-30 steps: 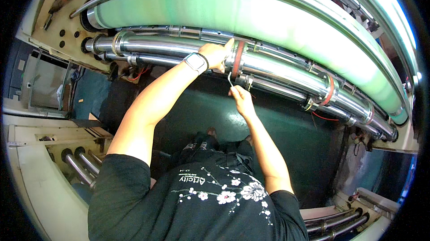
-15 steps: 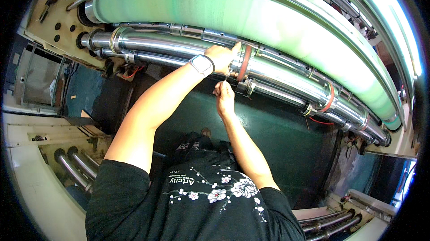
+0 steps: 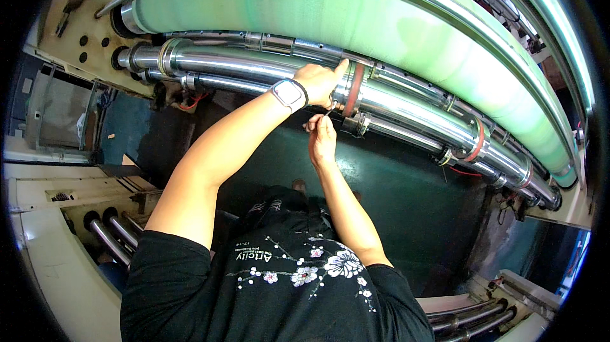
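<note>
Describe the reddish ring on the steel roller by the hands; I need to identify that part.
The reddish-brown ring is a narrow band wrapped around the polished steel roller, below the large green cylinder. It looks rubbery or coated. The left hand rests beside it; the right hand holds a small thin tool near it.

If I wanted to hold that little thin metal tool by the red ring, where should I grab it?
Probably by its lower end, coming from below. The thin metal tool points up toward the red ring on the shiny steel roller, so its tip is tucked in there. The right hand pinches it from underneath, while the left hand rests on the roller above.
</note>
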Action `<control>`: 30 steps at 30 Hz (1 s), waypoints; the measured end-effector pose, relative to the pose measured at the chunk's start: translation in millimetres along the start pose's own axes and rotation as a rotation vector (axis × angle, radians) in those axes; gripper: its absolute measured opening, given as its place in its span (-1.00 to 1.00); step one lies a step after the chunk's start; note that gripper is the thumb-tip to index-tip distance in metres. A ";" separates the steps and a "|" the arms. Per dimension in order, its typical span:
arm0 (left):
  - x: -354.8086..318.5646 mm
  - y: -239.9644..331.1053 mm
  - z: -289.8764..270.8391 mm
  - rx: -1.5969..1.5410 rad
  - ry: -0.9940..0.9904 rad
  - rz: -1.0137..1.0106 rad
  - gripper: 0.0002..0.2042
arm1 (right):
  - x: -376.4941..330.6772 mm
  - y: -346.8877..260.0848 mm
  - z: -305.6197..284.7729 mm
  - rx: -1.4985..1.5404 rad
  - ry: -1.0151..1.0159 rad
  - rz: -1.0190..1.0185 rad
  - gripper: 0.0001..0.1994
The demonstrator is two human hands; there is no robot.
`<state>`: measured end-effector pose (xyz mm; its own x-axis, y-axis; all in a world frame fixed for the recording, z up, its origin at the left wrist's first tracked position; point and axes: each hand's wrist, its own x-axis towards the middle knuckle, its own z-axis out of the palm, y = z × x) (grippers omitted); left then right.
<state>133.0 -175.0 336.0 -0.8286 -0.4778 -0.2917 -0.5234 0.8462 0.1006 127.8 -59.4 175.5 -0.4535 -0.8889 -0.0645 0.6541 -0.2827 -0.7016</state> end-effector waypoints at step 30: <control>43.0 35.7 7.0 -0.025 -0.042 -0.063 0.04 | 28.2 -178.3 -46.9 -1.629 -0.180 0.088 -0.58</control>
<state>80.1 -163.6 320.4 -0.7851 -0.5190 -0.3381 -0.5792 0.8085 0.1039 -30.0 -17.2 265.5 -0.3029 -0.9418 -0.1455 -0.6697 0.3190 -0.6706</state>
